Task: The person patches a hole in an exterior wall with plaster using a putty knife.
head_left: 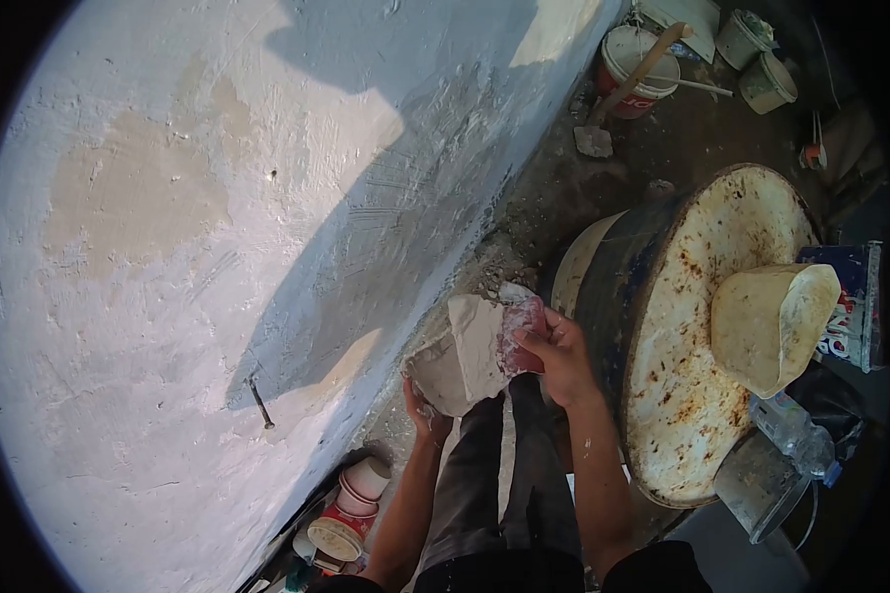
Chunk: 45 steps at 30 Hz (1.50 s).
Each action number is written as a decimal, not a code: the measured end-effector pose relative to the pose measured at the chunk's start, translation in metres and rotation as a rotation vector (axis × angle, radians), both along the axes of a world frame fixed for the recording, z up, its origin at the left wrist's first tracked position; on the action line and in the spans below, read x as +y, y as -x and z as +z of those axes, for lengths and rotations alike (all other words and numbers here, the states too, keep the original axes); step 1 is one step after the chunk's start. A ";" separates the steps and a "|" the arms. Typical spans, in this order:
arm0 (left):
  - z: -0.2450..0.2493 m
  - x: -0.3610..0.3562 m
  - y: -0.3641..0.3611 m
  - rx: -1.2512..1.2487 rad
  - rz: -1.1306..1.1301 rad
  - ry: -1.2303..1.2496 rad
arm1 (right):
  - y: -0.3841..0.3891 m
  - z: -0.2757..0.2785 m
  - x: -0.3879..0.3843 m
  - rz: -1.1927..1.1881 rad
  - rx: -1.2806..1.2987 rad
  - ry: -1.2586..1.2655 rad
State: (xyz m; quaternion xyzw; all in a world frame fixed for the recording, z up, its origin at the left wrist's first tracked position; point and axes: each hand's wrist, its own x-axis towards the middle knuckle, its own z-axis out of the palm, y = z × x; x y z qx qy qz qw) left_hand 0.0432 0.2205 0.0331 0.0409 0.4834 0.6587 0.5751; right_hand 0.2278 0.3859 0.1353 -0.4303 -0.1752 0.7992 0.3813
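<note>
In front of my legs, my left hand (pixel 426 411) is closed around the edge of a grey, flat, plaster-smeared piece (pixel 438 376). My right hand (pixel 561 362) grips a dull red, plaster-smeared tool (pixel 521 334), with the thumb lying over it. Between the two lies a thick mass of pale wet plaster (pixel 477 344), which hides where the pieces meet. The tool's exact kind is hard to make out. To the left rises a whitish wall (pixel 208 326) with a darker beige patch (pixel 133 193), and a nail (pixel 259 403) sticks out of it.
A rusty-topped drum (pixel 687 395) stands close on my right, bearing a cut plastic container (pixel 761 326) and, at its edge, a clear bottle (pixel 799 435). Stacked buckets (pixel 338 535) sit low by the wall. Farther off are a bucket (pixel 640 61) and a wooden-handled tool (pixel 643 74).
</note>
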 end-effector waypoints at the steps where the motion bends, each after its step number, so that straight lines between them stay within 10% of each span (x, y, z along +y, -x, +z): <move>1: -0.003 -0.001 0.000 0.143 -0.018 0.016 | -0.002 0.001 0.008 -0.041 -0.022 -0.018; 7: 0.007 -0.006 0.018 -0.054 0.073 -0.037 | 0.041 -0.020 0.096 -0.490 -0.403 -0.373; 11: 0.019 -0.012 0.017 0.486 -0.099 -0.030 | 0.090 -0.017 0.141 -0.452 -0.956 -0.582; 16: 0.021 -0.021 0.019 0.521 -0.092 -0.053 | 0.131 -0.013 0.144 -0.436 -0.986 -0.910; 19: 0.026 -0.022 0.020 0.026 0.110 0.026 | 0.129 -0.006 0.131 -0.357 -0.988 -1.077; 23: 0.020 -0.029 0.016 0.310 0.024 0.089 | 0.121 0.003 0.117 -0.293 -0.910 -1.147; 28: 0.024 -0.023 0.020 -0.057 0.125 0.177 | 0.102 -0.001 0.085 -0.258 -0.793 -0.989; 35: 0.027 -0.024 0.022 0.030 0.056 0.164 | 0.066 -0.052 0.117 -0.480 -0.467 -0.431; 45: 0.031 -0.037 0.018 0.092 0.030 0.153 | 0.080 -0.076 0.183 -0.583 -0.469 -0.748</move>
